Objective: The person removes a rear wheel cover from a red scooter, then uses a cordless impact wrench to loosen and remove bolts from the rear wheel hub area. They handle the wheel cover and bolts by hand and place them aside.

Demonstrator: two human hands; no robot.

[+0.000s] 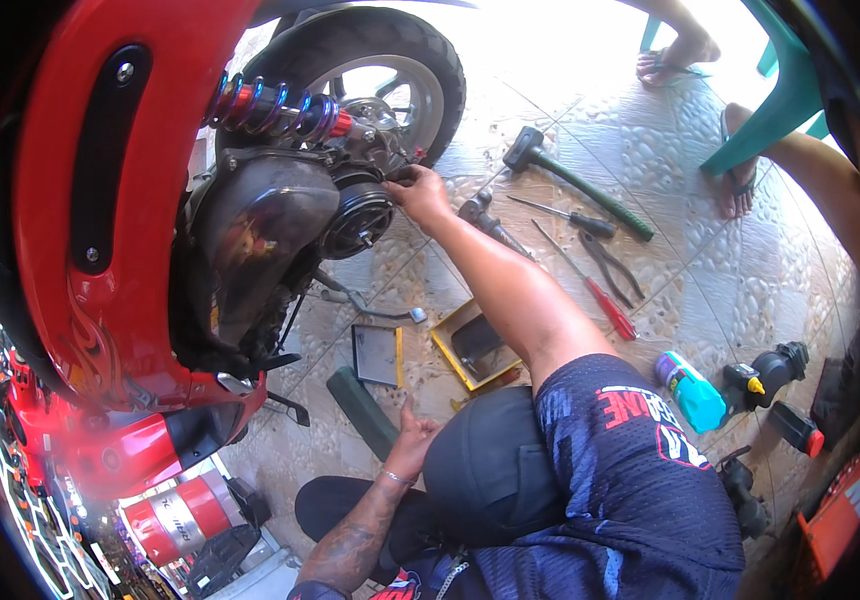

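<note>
My right hand (418, 194) reaches to the exposed round black clutch (358, 218) on the scooter's rear side. Its fingers are bent and closed at the clutch's outer rim, and a shaft end sticks out of the middle. Beside the clutch is the dark engine cover (268, 205). Behind it stand the rear wheel (438, 85) and a coil-spring shock absorber (285, 108). My left hand (412, 442) lies against my knee, thumb stretched up and holding nothing I can see; its other fingers are partly hidden.
On the tiles lie a mallet (575, 182), a power tool (490, 220), screwdrivers (605, 302), pliers (610, 268), a yellow-edged box (470, 345) and a flat yellow-edged panel (378, 355). A teal bottle (692, 392) is at right. Another person's feet (738, 185) are by a green chair (785, 105).
</note>
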